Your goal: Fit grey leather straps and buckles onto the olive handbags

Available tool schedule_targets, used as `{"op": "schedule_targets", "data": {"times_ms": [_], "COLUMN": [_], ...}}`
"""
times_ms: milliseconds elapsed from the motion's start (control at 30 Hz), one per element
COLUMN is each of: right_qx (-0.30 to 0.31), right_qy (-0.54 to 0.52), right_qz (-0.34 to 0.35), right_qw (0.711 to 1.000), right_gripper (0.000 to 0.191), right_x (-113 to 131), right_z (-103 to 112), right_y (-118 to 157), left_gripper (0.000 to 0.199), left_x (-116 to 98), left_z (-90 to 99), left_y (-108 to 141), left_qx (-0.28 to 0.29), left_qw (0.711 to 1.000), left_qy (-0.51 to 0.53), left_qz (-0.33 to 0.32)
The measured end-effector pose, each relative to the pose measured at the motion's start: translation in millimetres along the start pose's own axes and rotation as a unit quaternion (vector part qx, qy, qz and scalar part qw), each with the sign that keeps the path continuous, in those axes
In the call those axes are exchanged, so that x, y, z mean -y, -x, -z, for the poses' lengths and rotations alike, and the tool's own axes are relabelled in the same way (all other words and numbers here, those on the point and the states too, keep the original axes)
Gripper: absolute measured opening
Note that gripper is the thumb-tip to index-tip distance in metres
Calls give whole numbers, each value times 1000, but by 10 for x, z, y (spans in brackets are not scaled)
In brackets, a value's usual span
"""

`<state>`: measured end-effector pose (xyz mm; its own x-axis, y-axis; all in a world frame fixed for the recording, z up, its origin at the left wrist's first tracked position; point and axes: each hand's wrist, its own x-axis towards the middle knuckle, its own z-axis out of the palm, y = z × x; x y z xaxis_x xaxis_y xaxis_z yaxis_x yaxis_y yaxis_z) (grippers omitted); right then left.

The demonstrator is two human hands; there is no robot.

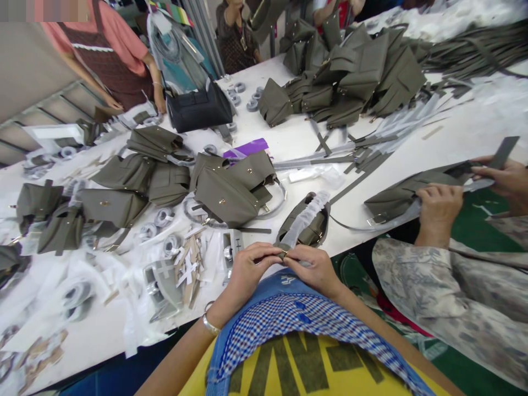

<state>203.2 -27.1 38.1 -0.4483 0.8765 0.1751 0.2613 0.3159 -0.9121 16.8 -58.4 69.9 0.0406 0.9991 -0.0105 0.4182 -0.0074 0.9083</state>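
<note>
Close to my body, at the table's front edge, my left hand (pixel 254 268) and my right hand (pixel 317 268) meet with fingertips pinched together. Between them is the near end of an olive handbag's strap (pixel 284 250), with a small gold-coloured metal piece on it. Whitish translucent wrapping (pixel 306 215) covers the strap beyond my fingers. The small olive handbag (pixel 317 231) lies just past my hands, its opening facing up. My fingers hide the exact shape of the strap end.
More olive handbags (pixel 229 190) lie to the left, and a large pile of them (pixel 350 71) stands at the back. A black handbag (pixel 200 107) is farther off. At right, a co-worker's hands (pixel 441 209) hold another olive bag (pixel 406 192). Paper scraps (pixel 192 269) and clear plastic lie left.
</note>
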Motion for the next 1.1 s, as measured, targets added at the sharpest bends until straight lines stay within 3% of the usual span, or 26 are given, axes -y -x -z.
{"op": "schedule_targets", "data": {"times_ms": [167,333,533,667,800,900,1100], "right_qx": [-23,-25,-43,-46,-33,-23,-33], "right_qy": [-32,-78,-98,-114,-175,-215,-206], "right_qz": [-17,-83,-115,-128,-194,-238,-253], "right_qw": [999,993,988,984,965,947,945], "right_gripper": [14,14,15,15,22,27,31], "right_x": [-48,-112,-119,-123,-139,-150,-155], "right_z": [-29,-74,-91,-100,-117,-128,-144], "right_y": [23,50,58,67,84,89,53], "left_gripper": [18,21,19,19,21,18,18], "left_x": [21,88,130,150,256,337,283], "left_z": [-6,-58,-126,-132,-145,-175,-219], "left_y": [5,24,18,42,79,83,40], "left_qx": [6,10,-15,-12,-19,-37,-29], "left_qw": [1000,999,998,996,991,991,997], "left_qy": [-9,-13,-37,-40,-62,-67,-42], "left_qz": [-22,-38,-44,-82,-114,-112,-63]}}
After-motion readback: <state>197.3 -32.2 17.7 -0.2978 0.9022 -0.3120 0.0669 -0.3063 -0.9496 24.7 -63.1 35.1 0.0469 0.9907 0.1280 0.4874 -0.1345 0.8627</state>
